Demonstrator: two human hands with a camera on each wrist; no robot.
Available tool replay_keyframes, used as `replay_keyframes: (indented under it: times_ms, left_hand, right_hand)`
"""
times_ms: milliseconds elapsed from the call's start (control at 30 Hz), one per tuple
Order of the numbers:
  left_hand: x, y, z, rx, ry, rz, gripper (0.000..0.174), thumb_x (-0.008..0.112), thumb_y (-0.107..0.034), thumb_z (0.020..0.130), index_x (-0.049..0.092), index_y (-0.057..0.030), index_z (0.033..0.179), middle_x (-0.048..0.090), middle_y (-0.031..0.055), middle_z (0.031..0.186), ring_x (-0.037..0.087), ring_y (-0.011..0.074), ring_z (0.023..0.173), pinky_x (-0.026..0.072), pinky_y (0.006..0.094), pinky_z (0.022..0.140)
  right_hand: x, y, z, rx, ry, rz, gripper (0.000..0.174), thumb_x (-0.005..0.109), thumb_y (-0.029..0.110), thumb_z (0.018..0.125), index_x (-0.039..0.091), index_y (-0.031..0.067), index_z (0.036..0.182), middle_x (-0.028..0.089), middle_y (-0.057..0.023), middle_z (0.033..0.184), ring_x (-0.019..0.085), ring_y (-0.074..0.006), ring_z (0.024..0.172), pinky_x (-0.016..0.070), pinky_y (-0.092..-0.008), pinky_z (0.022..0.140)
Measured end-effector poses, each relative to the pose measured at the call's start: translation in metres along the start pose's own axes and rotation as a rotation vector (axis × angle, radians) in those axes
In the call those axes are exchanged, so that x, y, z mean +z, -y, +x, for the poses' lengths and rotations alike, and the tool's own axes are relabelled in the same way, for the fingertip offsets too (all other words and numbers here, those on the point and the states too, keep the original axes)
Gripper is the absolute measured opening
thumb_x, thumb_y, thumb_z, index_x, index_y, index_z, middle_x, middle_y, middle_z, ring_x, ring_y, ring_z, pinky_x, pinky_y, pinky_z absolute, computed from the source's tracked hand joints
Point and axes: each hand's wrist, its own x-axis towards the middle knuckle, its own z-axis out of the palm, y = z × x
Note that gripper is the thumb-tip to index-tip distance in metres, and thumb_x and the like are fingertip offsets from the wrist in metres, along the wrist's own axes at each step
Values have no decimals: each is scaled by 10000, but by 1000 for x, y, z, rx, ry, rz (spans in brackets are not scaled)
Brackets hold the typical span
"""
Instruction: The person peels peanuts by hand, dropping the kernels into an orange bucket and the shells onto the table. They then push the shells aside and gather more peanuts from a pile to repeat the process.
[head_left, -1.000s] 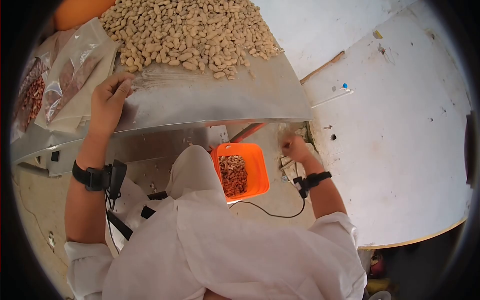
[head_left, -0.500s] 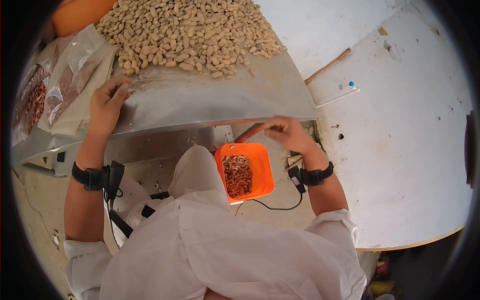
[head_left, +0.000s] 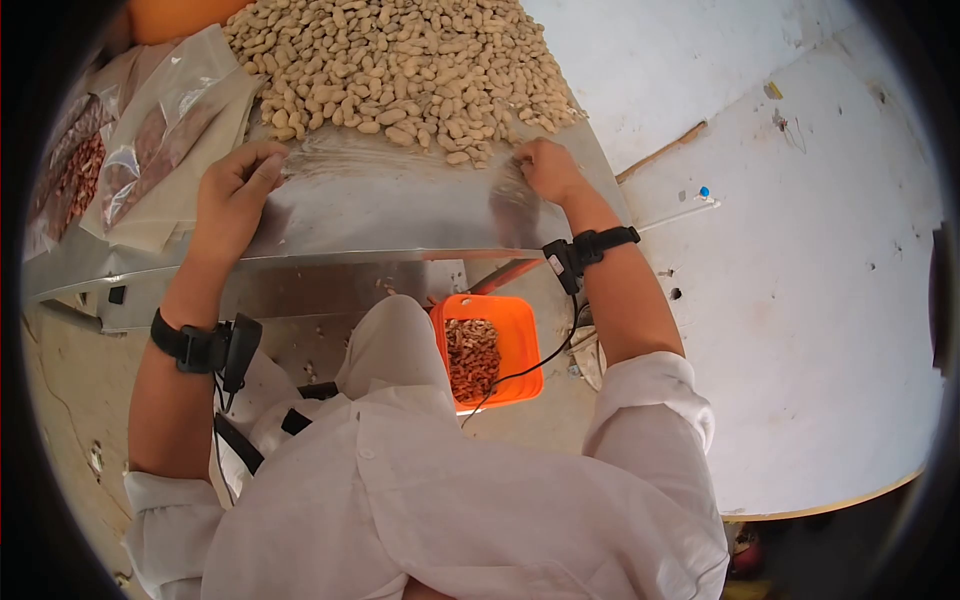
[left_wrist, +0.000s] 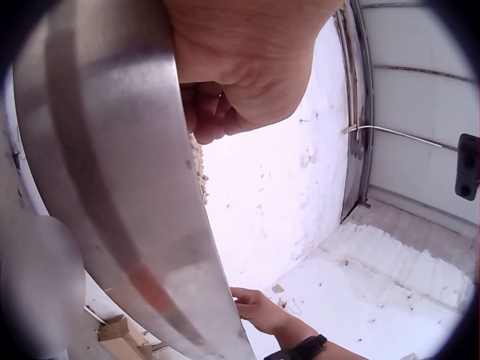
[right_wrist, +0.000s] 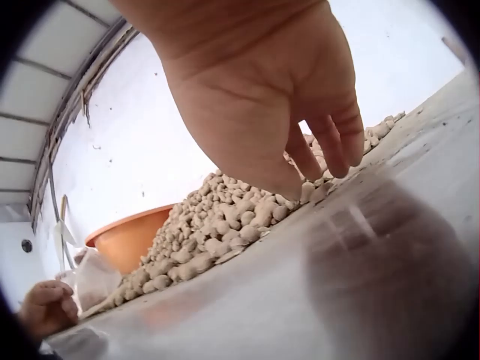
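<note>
In the head view, a large heap of unshelled peanuts (head_left: 400,70) covers the back of the metal table (head_left: 370,215). My right hand (head_left: 550,170) reaches to the heap's front right edge. The right wrist view shows its fingers extended downward, with fingertips and thumb right at a few peanuts (right_wrist: 319,191). At the front left of the heap, my left hand (head_left: 230,205) rests by the table with fingers loosely curled and thumb alongside; nothing shows in it. Left of that hand lie clear plastic bags (head_left: 150,145) with reddish kernels inside.
Below the table edge, beside my knee (head_left: 395,345), an orange bucket (head_left: 520,350) holds reddish-brown kernels or pieces. A cable from the right wrist strap (head_left: 590,245) crosses over it. An orange basin (right_wrist: 131,240) stands behind the bags. A white wall (head_left: 790,330) rises at the right.
My right hand has moved from low right of the bucket, past the table's front edge, up to the peanut heap. The left hand has stayed in its place by the table.
</note>
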Motion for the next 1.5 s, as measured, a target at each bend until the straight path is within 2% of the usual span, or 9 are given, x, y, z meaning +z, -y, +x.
replay_keyframes:
  times_ms: [167, 533, 600, 733, 800, 1033, 1133, 1333, 1500]
  left_hand:
    - [0, 0, 0, 11, -12, 5, 186, 535, -119, 855, 613, 23, 945, 577, 20, 707, 532, 73, 671, 422, 207, 621]
    - [1, 4, 1, 21, -17, -32, 195, 535, -117, 855, 614, 29, 958, 582, 22, 730, 539, 85, 681, 434, 217, 638]
    - [1, 4, 1, 15, -9, -30, 194, 533, -116, 857, 613, 28, 957, 581, 21, 736, 537, 82, 682, 431, 215, 634]
    - [0, 4, 1, -4, 5, -32, 187, 527, -115, 862, 613, 26, 950, 578, 20, 735, 536, 75, 686, 425, 208, 630]
    - [0, 3, 2, 12, 12, -3, 181, 526, -112, 862, 612, 24, 944, 575, 19, 731, 530, 73, 681, 422, 206, 627]
    - [3, 1, 1, 0, -14, -5, 172, 525, -111, 861, 611, 20, 934, 571, 19, 712, 516, 74, 663, 417, 209, 618]
    - [1, 5, 2, 0, -5, 11, 173, 526, -113, 859, 612, 16, 936, 571, 21, 705, 519, 75, 665, 415, 211, 616]
    - [0, 5, 1, 10, -5, 15, 178, 528, -114, 857, 612, 18, 941, 570, 20, 700, 520, 76, 665, 416, 211, 618]
    - [-1, 3, 1, 9, -2, 3, 182, 528, -115, 857, 610, 21, 946, 571, 19, 706, 519, 74, 668, 418, 211, 622]
  right_hand:
    - [-5, -1, -20, -18, -9, 67, 112, 515, 22, 676, 615, 32, 726, 607, -162, 776, 573, -357, 790, 463, -398, 687]
    - [-1, -7, -200, 93, -219, 123, 89, 522, -29, 648, 560, 23, 710, 559, -174, 732, 557, -362, 702, 462, -400, 617]
    - [29, -21, -242, 213, -123, 111, 114, 542, -9, 648, 589, 30, 745, 579, -170, 755, 567, -367, 726, 471, -403, 647]
    - [101, -58, -322, 487, 324, 230, 204, 585, 53, 673, 646, 44, 867, 630, -158, 875, 605, -334, 824, 485, -394, 727]
    - [107, -61, -334, 524, 345, 228, 211, 603, 73, 677, 650, 48, 881, 636, -157, 888, 612, -318, 839, 487, -384, 736]
    - [81, -48, -284, 602, 300, 383, 140, 656, 142, 705, 665, 48, 808, 637, -141, 714, 617, -290, 673, 488, -377, 622]
    - [62, -22, -260, 469, 200, 300, 118, 661, 157, 715, 659, 43, 746, 619, -137, 658, 598, -292, 614, 472, -378, 566]
    - [46, 13, -235, 327, 124, 340, 125, 644, 105, 719, 638, 51, 832, 610, -140, 686, 581, -315, 644, 467, -382, 578]
    - [20, 42, -199, -37, -174, 351, 130, 606, 30, 740, 618, 27, 869, 609, -127, 781, 572, -303, 693, 459, -354, 615]
